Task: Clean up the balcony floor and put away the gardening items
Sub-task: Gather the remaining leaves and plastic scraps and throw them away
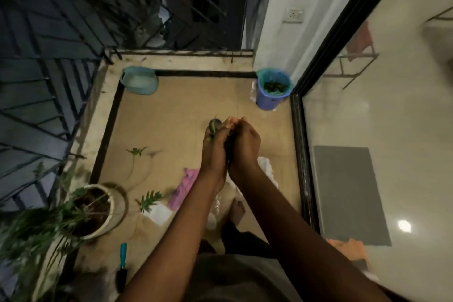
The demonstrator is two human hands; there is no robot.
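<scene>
Plant clippings (214,133) mixed with dark soil sit pressed between a person's two hands at the centre of the frame, held above the tan balcony floor (171,110). The left hand (212,154) and right hand (245,147) meet side by side, with the fingers of both curled round the green and dark debris. At upper right of the floor, against the white wall, stands a blue bin (267,99) with a green liner and leaves inside, well apart from the hands. A teal plastic container (139,82) occupies the upper left corner of the floor. Two leafy cuttings (137,152) lie on the floor left of centre, near a pink cloth (183,189) and a white sheet (159,214). At lower left, a white pot (115,206) holds soil and a blurred green plant. A teal-handled trowel (122,262) lies below the pot, near the frame's bottom edge.
</scene>
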